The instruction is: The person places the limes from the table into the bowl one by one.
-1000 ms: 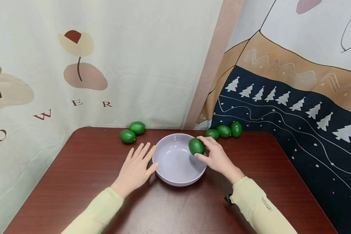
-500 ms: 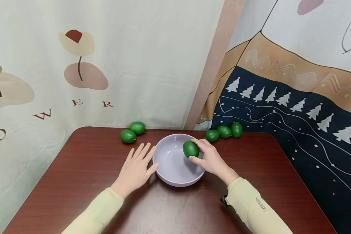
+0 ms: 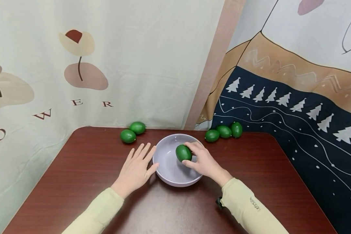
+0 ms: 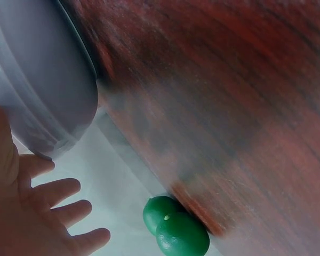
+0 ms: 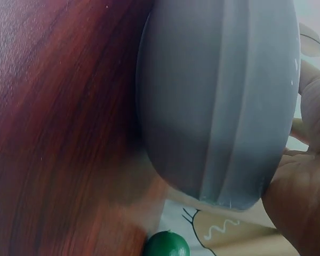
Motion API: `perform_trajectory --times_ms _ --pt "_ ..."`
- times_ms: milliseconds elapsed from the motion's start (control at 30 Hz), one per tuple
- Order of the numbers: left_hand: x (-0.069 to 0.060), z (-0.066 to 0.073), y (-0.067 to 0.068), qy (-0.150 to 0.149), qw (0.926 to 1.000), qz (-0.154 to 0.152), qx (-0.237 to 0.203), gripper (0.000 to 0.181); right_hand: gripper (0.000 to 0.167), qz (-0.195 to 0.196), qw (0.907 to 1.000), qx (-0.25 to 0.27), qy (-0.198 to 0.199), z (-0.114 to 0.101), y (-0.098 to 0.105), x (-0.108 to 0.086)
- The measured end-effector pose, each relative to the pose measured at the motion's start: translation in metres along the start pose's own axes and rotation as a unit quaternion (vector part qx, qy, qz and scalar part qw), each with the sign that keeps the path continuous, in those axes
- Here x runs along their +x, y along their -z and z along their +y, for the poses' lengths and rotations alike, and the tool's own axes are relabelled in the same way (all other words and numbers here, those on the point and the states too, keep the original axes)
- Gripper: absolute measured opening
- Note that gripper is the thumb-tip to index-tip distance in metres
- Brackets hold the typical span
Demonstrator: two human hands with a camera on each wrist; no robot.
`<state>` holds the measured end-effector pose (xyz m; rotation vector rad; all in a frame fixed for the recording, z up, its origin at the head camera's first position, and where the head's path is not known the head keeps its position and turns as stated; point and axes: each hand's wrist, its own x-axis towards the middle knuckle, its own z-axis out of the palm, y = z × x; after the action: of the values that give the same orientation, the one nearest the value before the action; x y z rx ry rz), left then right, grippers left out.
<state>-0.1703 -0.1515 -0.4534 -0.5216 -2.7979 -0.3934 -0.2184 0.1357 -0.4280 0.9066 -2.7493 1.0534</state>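
A lilac bowl (image 3: 171,174) stands on the dark red table. Over its inside, my right hand (image 3: 206,164) grips a green lime (image 3: 183,153) between thumb and fingers; whether the lime touches the bowl's bottom I cannot tell. The bowl's wall (image 5: 202,106) hides that lime in the right wrist view. On the bowl's left side, my left hand (image 3: 136,172) lies with fingers spread and straight, its thumb and fingertips at the rim. The left wrist view shows those fingers (image 4: 64,191) close to the bowl's outer wall (image 4: 48,69), holding nothing.
Two limes (image 3: 127,136) sit together at the back left of the table (image 3: 76,182). Three more limes (image 3: 224,131) form a row at the back right. A printed curtain (image 3: 146,65) hangs right behind the table's far edge.
My right hand has carried the lime leftward and slightly nearer, from the bowl's right rim to over its middle. The left hand and the bowl stay where they were.
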Motion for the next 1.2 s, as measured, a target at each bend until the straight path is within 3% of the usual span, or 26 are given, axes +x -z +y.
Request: perform_trajectory --times_ms 467,1200 --pt "0.0 0.0 0.0 -0.001 1.0 0.0 0.002 0.066 0.058 -0.03 0.9992 0.008 0.023 -0.012 -0.006 0.002" --pt "-0.001 0.001 0.001 0.0 1.0 0.002 -0.003 0.065 0.059 -0.081 0.9949 -0.028 0.053 -0.024 -0.02 0.008"
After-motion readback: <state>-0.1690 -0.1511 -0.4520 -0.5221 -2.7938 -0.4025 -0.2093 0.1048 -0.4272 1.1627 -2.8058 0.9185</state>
